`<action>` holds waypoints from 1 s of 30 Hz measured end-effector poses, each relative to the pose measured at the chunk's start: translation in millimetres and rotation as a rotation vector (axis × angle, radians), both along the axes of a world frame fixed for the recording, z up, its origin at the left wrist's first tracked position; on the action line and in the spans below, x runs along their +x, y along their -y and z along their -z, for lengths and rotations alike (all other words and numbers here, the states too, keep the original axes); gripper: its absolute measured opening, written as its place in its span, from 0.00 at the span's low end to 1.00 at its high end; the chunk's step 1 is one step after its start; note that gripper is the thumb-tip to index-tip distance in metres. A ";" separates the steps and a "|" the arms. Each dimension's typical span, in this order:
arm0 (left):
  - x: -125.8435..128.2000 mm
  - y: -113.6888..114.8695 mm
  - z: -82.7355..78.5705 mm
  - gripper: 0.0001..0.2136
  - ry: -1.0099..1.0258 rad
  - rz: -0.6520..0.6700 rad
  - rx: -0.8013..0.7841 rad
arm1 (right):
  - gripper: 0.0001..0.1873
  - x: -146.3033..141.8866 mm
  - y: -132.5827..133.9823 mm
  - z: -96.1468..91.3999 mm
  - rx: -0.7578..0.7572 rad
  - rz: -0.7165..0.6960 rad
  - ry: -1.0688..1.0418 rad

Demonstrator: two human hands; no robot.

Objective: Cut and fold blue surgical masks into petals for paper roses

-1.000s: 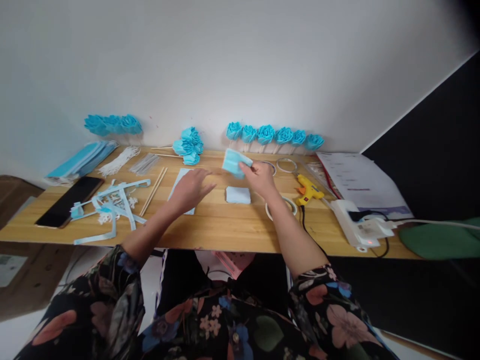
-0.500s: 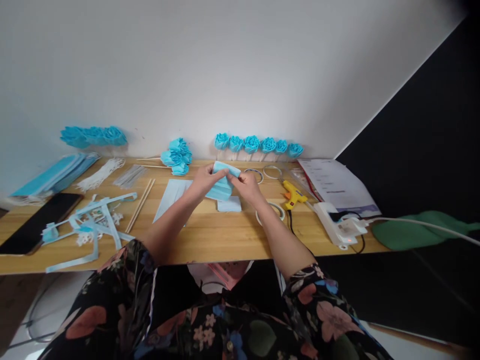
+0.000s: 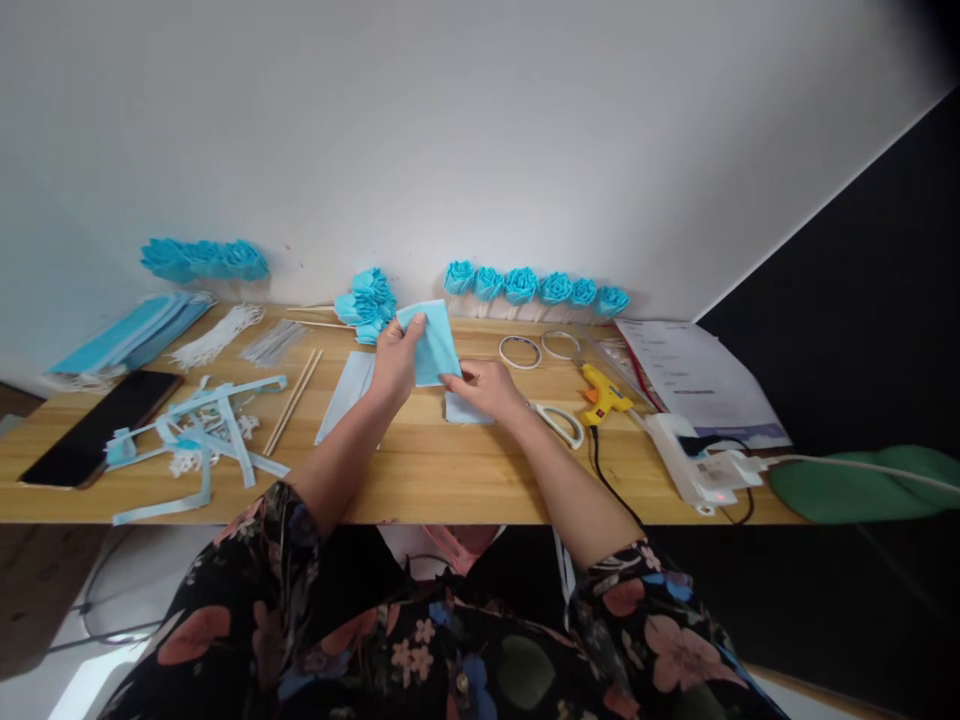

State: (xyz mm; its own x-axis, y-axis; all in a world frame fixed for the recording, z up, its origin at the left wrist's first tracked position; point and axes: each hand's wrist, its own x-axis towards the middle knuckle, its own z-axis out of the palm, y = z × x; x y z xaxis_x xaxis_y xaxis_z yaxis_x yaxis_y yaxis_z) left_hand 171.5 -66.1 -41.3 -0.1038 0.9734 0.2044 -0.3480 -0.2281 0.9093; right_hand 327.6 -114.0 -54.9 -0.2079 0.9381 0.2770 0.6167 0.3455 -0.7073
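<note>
A folded piece of light blue mask fabric (image 3: 433,345) is held up above the middle of the table. My left hand (image 3: 397,358) grips its left side, thumb flat on the front face. At the lower right corner, my right hand (image 3: 484,386) pinches the same fabric between thumb and fingers. Beneath my right hand lies a small pale blue fabric square (image 3: 465,408), partly covered. A flat pale blue mask sheet (image 3: 346,395) rests left of it, near my left forearm. White-handled scissors (image 3: 561,424) lie beside my right wrist, partly hidden.
Blue fabric flowers on sticks (image 3: 520,286) line the wall. To the right are a yellow glue gun (image 3: 602,394), tape rolls (image 3: 520,352) and a power strip (image 3: 686,460). Cut strips (image 3: 225,430), wooden sticks (image 3: 292,402), a phone (image 3: 97,430) and stacked masks (image 3: 127,335) lie left.
The fabric, earlier bent over between both hands, is now spread flat and upright. My left hand turned thumb-up on its side, and my right hand slid down to its lower corner. The view shifted slightly.
</note>
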 end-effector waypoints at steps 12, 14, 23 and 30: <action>1.2 5.9 6.1 0.18 -0.349 0.128 0.035 | 0.22 12.2 -0.9 -13.7 0.001 -0.060 -0.396; 4.4 10.6 6.8 0.18 -0.458 0.221 0.067 | 0.21 16.8 -2.9 -15.6 0.052 -0.001 -0.452; 13.9 16.7 16.2 0.17 -0.715 0.294 0.168 | 0.11 15.7 -1.1 -19.4 0.321 0.110 -0.204; 11.4 10.8 23.5 0.18 -0.591 0.327 0.109 | 0.15 27.7 -3.7 -25.2 0.327 0.309 -0.276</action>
